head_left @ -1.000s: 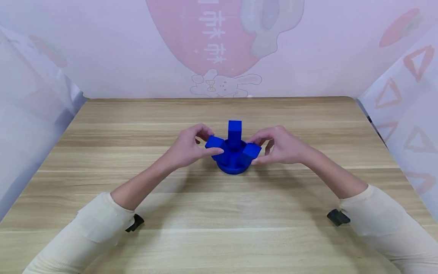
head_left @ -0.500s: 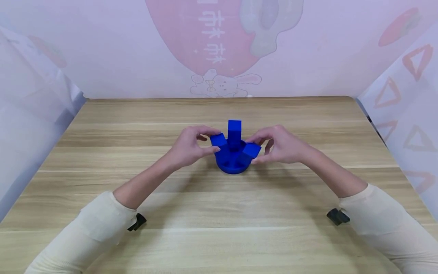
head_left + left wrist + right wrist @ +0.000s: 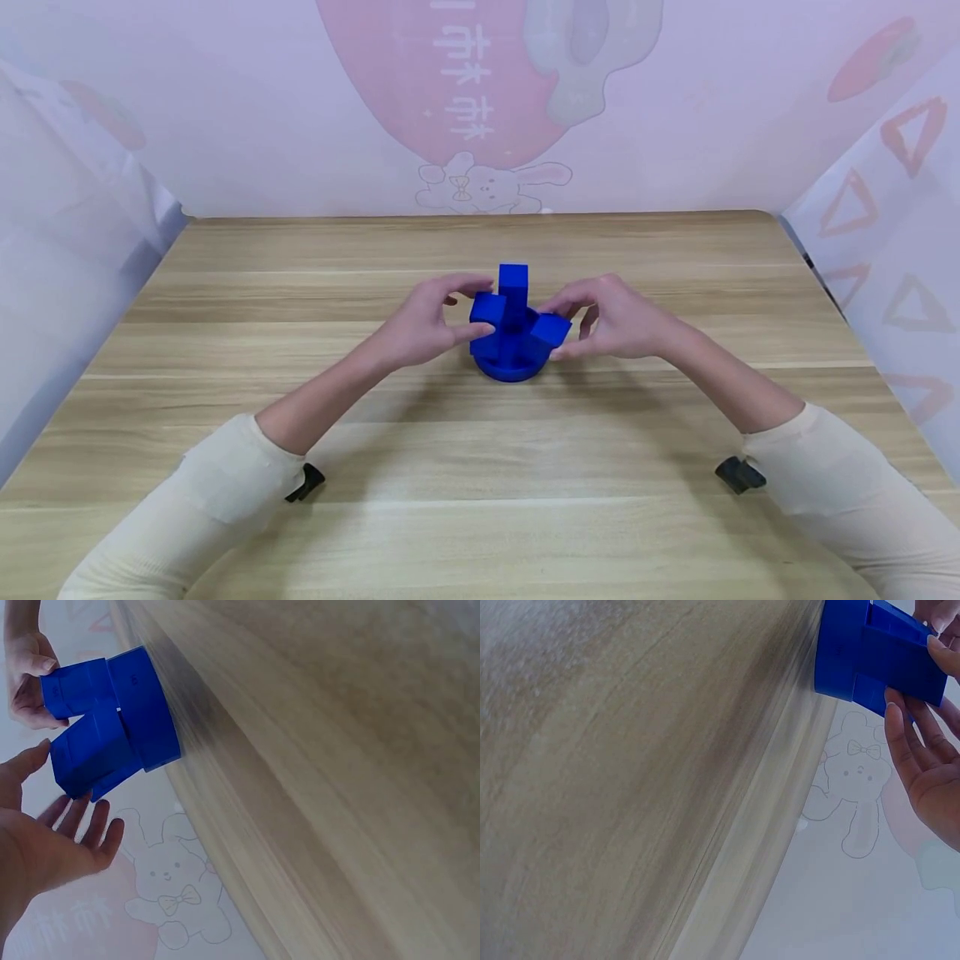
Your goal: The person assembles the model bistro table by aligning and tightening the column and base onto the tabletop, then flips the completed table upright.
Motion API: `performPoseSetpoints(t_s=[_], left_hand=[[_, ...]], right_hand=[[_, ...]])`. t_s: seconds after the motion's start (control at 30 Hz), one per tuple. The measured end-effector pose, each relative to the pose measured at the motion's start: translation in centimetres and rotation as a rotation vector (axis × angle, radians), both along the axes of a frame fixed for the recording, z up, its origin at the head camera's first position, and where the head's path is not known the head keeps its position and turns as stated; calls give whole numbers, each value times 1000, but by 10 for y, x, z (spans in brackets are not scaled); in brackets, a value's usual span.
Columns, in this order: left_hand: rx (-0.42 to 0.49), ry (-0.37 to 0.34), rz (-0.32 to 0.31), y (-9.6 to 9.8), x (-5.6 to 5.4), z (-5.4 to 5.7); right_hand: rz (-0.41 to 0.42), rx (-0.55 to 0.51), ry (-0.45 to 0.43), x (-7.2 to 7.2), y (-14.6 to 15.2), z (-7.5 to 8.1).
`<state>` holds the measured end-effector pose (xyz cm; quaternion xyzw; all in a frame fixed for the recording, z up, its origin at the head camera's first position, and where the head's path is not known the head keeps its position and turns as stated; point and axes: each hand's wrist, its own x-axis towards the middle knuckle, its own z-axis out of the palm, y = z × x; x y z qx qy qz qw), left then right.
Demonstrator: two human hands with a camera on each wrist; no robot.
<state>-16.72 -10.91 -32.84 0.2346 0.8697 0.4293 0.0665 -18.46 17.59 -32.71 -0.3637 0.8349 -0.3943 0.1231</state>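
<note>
A blue round base (image 3: 511, 372) stands on the table, with three square blue blocks rising from it. My left hand (image 3: 424, 322) pinches the left block (image 3: 488, 308) between thumb and fingers; that block is nearly upright. On the other side my right hand (image 3: 626, 321) holds the right block (image 3: 551, 329), which leans outward. The rear block (image 3: 513, 285) stands upright and neither hand touches it. In the left wrist view, the left thumb and fingertips lie at the outer end of the left block (image 3: 90, 754). The right wrist view shows right fingers along the right block (image 3: 905, 666).
The wood-grain table (image 3: 517, 500) reaches back to a pale wall panel (image 3: 285, 108) with a rabbit drawing (image 3: 487, 187). White sheets hang at the left (image 3: 67, 208) and right (image 3: 885, 225) sides. A black wrist camera (image 3: 305, 482) sits under the left sleeve.
My left hand has moved to the right, swinging the left block from an outward lean to nearly upright. The right hand and its block have stayed in place.
</note>
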Motion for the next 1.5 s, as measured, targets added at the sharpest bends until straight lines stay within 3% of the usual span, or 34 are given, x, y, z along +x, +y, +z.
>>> performPoseSetpoints(t_s=[0.2, 0.4, 0.67, 1.07, 1.17, 1.33, 1.5], left_hand=[[-3, 1, 165, 3, 3, -4], [-55, 6, 201, 9, 4, -3], [-72, 24, 136, 15, 3, -1], [-15, -9, -160, 3, -1, 0], [-12, -21, -208, -1, -2, 1], [-37, 6, -207, 1, -1, 0], [-58, 42, -93, 10, 4, -7]], right_hand=[[-3, 0, 1, 0, 0, -1], [3, -14, -2, -1, 1, -2], [10, -21, 7, -1, 1, -2], [8, -17, 15, -1, 1, -3], [9, -12, 14, 0, 1, -3], [12, -15, 16, 0, 1, -3], [14, -26, 15, -1, 2, -4]])
